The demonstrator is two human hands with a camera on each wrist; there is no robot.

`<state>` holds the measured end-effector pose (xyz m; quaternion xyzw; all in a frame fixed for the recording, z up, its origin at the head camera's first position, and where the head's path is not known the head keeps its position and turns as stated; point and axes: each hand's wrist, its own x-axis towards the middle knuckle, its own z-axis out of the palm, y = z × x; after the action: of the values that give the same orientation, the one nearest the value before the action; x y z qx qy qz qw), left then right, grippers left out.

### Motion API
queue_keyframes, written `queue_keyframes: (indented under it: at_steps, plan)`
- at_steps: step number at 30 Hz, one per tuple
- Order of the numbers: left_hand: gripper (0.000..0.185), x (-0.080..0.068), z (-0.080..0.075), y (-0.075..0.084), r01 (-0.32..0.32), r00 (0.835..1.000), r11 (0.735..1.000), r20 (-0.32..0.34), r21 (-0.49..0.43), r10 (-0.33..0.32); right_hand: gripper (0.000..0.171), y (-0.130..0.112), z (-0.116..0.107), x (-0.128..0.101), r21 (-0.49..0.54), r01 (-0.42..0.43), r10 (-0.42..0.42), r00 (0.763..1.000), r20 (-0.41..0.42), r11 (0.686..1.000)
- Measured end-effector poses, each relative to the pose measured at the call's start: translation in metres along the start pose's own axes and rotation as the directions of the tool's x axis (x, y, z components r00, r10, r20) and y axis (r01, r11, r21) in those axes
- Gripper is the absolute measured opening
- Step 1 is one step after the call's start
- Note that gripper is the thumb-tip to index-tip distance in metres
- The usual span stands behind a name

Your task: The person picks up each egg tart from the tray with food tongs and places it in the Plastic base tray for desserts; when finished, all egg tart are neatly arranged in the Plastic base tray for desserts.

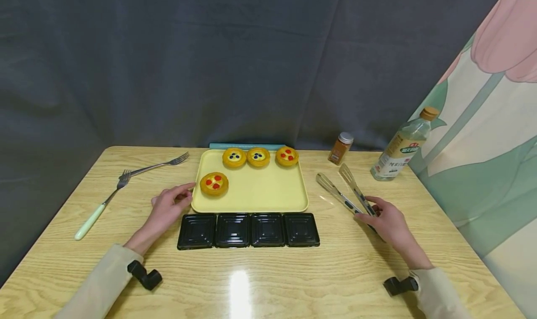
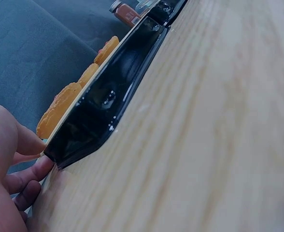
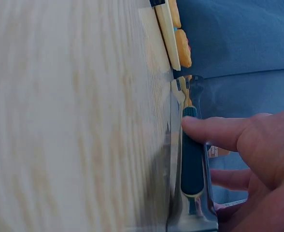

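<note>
At the left edge of a pale yellow tray, my left hand pinches the rim with thumb and fingertips; the left wrist view shows curled fingers close to the corner. On the tray lie two red-topped tarts and two blueberry tarts. My right hand holds metal tongs with dark grips, thumb on one arm and fingers on the other. The tongs' slotted ends are spread apart and point toward the back, right of the tray. In the right wrist view the thumb presses the dark grip.
Black square plastic containers stand in a row before the tray. Two forks lie at the left, one with a pale green handle. At the back right are a spice jar and a bottle. A blue strip lies behind the tray.
</note>
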<state>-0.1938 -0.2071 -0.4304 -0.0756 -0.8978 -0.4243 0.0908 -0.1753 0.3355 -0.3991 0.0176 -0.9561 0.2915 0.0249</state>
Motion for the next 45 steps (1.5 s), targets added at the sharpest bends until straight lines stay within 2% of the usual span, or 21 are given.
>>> queue_keyframes:
  at_steps: [9,18,32,45]
  plan:
    - [0.038,0.001,0.001,-0.001,0.001,1.0,1.0,-0.003,0.001,-0.001,0.059,-0.003,0.0,-0.001,0.009,0.005,-0.004,0.998,-0.069,1.0]
    - [0.038,0.001,0.001,0.001,0.006,1.0,1.0,-0.004,-0.004,-0.006,0.059,-0.008,-0.002,-0.003,0.035,-0.001,0.004,0.995,-0.101,0.999]
    - [0.038,0.001,0.0,0.0,0.007,1.0,1.0,-0.011,-0.005,-0.008,0.056,-0.024,0.002,-0.005,-0.021,0.133,-0.135,0.979,-0.156,0.991]
    - [0.038,0.002,0.0,-0.001,0.001,1.0,1.0,-0.014,-0.008,-0.002,0.051,-0.041,0.01,0.009,-0.051,0.179,-0.184,0.973,-0.142,0.983]
